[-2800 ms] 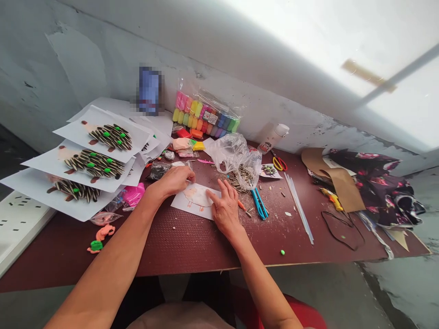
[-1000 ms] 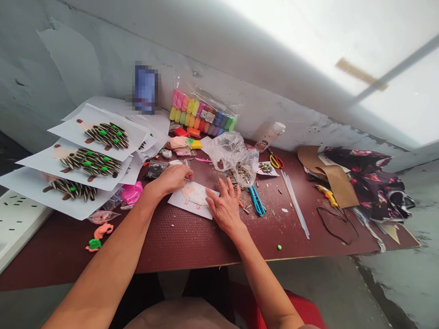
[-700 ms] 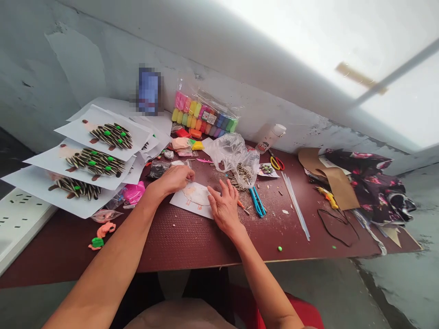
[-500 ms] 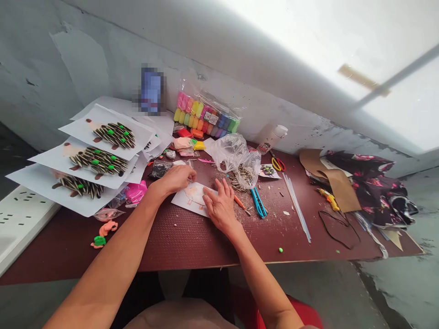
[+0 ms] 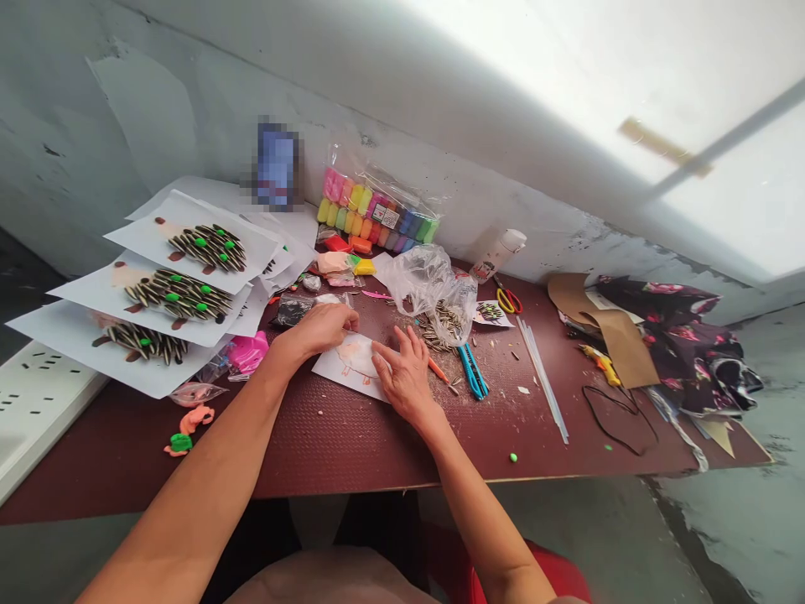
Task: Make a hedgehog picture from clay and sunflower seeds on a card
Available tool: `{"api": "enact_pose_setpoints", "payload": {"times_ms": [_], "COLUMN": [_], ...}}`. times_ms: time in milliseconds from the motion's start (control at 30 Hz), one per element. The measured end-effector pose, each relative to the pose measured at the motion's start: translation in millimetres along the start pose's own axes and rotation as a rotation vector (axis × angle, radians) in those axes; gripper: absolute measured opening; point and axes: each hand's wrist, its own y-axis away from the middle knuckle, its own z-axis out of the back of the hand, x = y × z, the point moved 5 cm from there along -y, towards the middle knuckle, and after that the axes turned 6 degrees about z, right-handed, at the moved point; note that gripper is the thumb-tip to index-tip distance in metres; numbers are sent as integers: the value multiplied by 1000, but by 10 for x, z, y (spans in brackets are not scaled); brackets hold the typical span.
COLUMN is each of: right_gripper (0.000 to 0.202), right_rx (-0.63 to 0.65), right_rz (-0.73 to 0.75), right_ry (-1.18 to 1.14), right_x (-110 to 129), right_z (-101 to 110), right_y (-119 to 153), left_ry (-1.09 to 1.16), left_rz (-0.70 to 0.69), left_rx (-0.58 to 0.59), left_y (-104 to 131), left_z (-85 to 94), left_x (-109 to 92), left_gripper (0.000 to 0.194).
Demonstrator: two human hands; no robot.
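A white paper [image 5: 333, 369] with a drawn outline lies in front of me, a peach-coloured patch at its upper left. My left hand [image 5: 328, 325] is over the paper's upper left part, fingers curled together; what they hold, if anything, is hidden. My right hand [image 5: 407, 376] rests with fingers spread on the paper's right side. Just behind the left hand is a black packet [image 5: 293, 310]. Right of my right hand lie an orange stick-like tool [image 5: 438, 371], a blue box cutter [image 5: 471, 372] and a heap of striped sunflower seeds [image 5: 437, 325] beside a clear plastic bag [image 5: 418, 273].
Papers with seed-covered hedgehogs [image 5: 179, 295] are stacked at the left. Colourful clay packs [image 5: 377, 210] lean on the wall near a white bottle [image 5: 500, 254]. To the right are scissors [image 5: 508, 299], glue sticks [image 5: 542, 377], a yellow glue gun [image 5: 600, 364] and flowered cloth [image 5: 685, 344].
Both hands keep nearly the same place and pose on the paper. The view has shifted very slightly.
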Motion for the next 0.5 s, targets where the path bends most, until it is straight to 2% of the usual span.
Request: {"api": "enact_pose_setpoints", "payload": {"times_ms": [133, 333, 400, 500], "right_gripper": [33, 29, 31, 36], "right_rx": [43, 19, -4, -79], "right_rz": [12, 110, 121, 31], "right_ry": [18, 91, 88, 50], "right_x": [55, 151, 120, -34], "right_z": [-28, 22, 34, 47], "right_y": [-31, -112, -110, -72], "left_ry": [-4, -23, -30, -43], "left_rz": [-2, -17, -21, -15], "left_rx": [6, 17, 6, -19], "left_y": [-1, 19, 24, 22], "left_z": [2, 20, 28, 39], "left_x": [-2, -19, -26, -26], "left_gripper": [33, 28, 27, 26]}}
